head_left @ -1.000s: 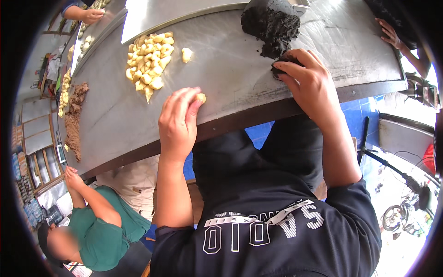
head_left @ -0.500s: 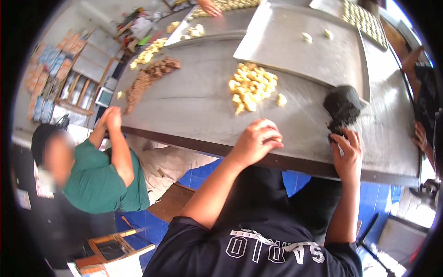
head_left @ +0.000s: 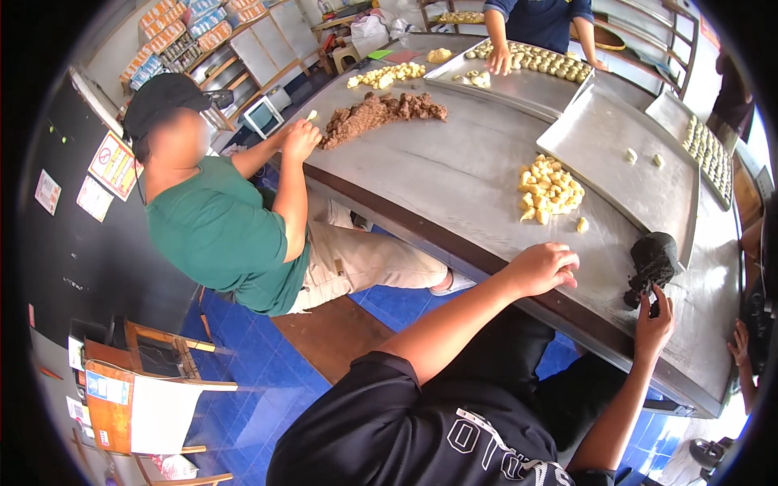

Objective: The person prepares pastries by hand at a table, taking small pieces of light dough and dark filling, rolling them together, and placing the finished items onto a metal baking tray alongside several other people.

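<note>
My left hand (head_left: 545,269) hovers over the near edge of the metal table with fingers curled in; what they hold, if anything, is hidden. Beyond it lies a heap of pale yellow dough pieces (head_left: 551,190), with a single dough piece (head_left: 583,225) apart from the heap. My right hand (head_left: 655,322) is at the crumbly near end of a lump of black paste (head_left: 653,259), thumb and fingers pinching some of it. Just past the paste is a large metal tray (head_left: 640,134) with two small pale dough balls (head_left: 631,155) on it.
To the left, a person in a green shirt (head_left: 219,227) works beside a brown crumbly mound (head_left: 377,117). Across the table, another person's hand (head_left: 499,60) reaches over a tray of dough balls (head_left: 535,63). A further filled tray (head_left: 707,154) stands at the right.
The view has swung left, so the table appears shifted right and more of the room shows. My left hand stays curled; my right fingers stay at the black paste.
</note>
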A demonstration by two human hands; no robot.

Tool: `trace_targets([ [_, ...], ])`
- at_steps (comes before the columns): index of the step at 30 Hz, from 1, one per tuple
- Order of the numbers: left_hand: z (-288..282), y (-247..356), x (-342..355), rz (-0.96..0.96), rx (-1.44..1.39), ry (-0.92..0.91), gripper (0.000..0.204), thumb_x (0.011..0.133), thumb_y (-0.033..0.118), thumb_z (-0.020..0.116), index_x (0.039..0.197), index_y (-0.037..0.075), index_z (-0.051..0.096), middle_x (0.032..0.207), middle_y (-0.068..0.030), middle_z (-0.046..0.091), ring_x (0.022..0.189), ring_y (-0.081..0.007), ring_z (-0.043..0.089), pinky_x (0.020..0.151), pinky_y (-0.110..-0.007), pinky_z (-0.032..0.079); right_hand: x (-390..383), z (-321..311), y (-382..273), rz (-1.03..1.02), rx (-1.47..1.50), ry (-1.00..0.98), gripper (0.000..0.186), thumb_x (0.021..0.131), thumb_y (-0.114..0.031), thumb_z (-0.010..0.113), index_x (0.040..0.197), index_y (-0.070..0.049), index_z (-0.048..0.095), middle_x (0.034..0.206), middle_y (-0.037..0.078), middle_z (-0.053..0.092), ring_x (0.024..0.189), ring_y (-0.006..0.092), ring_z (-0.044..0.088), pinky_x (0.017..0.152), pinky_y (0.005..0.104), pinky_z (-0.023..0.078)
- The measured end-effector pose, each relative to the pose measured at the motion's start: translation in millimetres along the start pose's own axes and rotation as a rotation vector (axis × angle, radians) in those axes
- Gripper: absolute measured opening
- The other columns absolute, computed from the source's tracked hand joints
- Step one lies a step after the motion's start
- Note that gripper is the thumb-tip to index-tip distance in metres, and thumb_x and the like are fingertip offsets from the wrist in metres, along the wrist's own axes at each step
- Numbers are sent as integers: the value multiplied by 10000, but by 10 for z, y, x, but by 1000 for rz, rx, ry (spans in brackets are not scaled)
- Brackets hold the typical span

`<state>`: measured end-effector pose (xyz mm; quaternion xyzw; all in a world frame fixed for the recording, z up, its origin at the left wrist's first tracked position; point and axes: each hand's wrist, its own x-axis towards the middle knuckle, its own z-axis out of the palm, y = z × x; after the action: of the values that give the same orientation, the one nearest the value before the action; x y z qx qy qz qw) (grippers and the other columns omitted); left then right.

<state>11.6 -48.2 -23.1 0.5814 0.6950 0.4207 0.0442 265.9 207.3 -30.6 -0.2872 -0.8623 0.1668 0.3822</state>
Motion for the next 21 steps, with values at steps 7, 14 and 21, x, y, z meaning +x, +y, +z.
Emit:
trace_targets([
  [7, 95, -75, 24, 194, 244, 293, 198, 970, 231, 865, 1008, 52, 788, 985, -126, 796, 990, -325, 748, 956, -461, 604, 60, -13, 127, -68, 48, 18, 452, 922, 25, 630, 1328, -66, 806, 1113, 164, 744, 983, 351, 735, 923, 448, 587],
  [14, -48, -261, 116, -255, -611, 58, 85, 1059, 25, 777, 1134, -5, 801, 980, -39, 803, 929, -96, 753, 843, -284, 609, 57, -9, 101, -13, 68, -63, 365, 989, 0, 709, 1333, -58, 815, 1205, 181, 784, 1095, 354, 769, 971, 442, 594],
  [21, 115, -215, 152, -233, -809, -38, 157, 1014, 18, 828, 1159, 24, 767, 1033, -45, 788, 927, -131, 764, 883, -301, 632, -17, -41, 208, -59, 23, -17, 356, 969, 12, 785, 1318, -51, 820, 1301, 172, 783, 1186, 357, 768, 1028, 437, 598],
])
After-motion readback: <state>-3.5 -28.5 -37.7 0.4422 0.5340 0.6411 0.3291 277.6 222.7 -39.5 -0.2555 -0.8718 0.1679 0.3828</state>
